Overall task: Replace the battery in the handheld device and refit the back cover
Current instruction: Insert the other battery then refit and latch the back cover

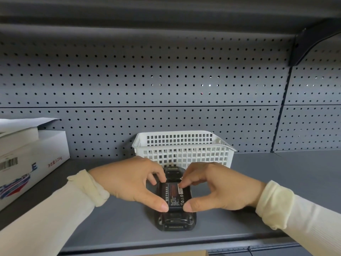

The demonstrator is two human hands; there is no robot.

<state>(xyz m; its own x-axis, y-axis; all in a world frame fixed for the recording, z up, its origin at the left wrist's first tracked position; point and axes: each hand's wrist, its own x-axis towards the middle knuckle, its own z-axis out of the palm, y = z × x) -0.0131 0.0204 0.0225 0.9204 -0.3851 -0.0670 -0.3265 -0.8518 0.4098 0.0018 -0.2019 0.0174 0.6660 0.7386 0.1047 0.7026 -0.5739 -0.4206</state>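
Note:
A black handheld device lies face down on the grey shelf, its back open. A black battery with a printed label sits in the open back. My left hand pinches the battery's left side, thumb at its near corner and fingers at its far edge. My right hand mirrors it on the right side, thumb at the near corner and fingertips on the far edge. I cannot tell whether the battery is seated flat or slightly raised. No back cover is in sight.
A white plastic lattice basket stands right behind the device against the pegboard wall. A white cardboard box with blue and red print sits at the left. The shelf's front edge runs close below the device.

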